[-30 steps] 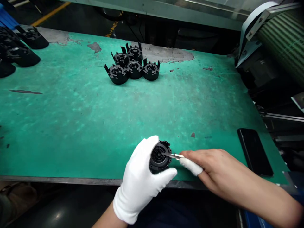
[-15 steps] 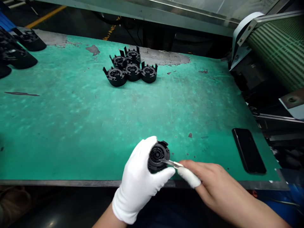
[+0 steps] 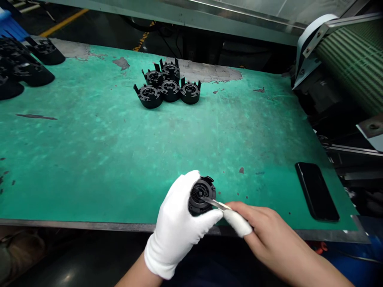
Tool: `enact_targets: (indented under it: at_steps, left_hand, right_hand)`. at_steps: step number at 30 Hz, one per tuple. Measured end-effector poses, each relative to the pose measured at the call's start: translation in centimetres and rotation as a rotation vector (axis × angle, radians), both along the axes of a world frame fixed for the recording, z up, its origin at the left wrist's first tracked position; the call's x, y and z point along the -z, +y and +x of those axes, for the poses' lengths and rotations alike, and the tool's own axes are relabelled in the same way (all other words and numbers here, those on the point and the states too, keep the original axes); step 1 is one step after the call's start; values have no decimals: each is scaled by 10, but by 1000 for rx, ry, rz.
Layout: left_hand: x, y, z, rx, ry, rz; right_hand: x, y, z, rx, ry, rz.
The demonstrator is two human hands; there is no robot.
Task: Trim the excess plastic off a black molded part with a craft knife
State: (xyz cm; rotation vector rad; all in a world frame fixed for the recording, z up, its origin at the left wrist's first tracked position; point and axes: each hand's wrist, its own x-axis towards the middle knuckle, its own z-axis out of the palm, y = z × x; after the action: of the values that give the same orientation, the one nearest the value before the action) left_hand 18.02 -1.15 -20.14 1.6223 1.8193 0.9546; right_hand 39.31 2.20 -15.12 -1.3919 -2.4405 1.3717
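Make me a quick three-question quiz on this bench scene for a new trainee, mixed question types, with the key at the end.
1. Count: how many black parts stand in the cluster toward the far edge of the green bench, near its middle?

2. Multiple choice: what is the left hand gripping?
A) a roll of tape
B) a round black part
C) a screwdriver

3. True or false: the right hand, which holds a thin metal tool, wears a full glove.

Key:
1. Five.
2. B.
3. False; it is mostly bare, with a white cover on one digit.
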Motion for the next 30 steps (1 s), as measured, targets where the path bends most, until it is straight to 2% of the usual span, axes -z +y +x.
enact_targets:
  at_steps: [3,6,8,10,12,15,19,23,30]
  left_hand:
    - [-2,-14,11,-62,-21,15]
    - [-5,-44,32,-102,27,-58]
    - [-7,-64,44,-83,77,-119]
    - [-10,-74,46,-84,97,-138]
    - [-12,-69,40,-120,88,-115]
    - [-12,-43,22,-146,48,-63]
    - [-7,-9,9,-67,7,-27]
    - [-1,2,13,-44,55,23]
    - [-2,3,13,-25,92,29]
  right_hand:
    - [8,-5,-17,234,188,-118]
    - [23,-2,-39,528,348,-190]
    - [27,10,-45,572,387,-151]
    - [23,27,-40,445,354,-62]
    - [14,40,-25,277,285,44]
    - [2,48,-1,68,157,199]
    - [0,50,15,-131,-65,285]
    - [1,56,17,-206,-157,320]
    - [-2,62,19,-258,-196,334]
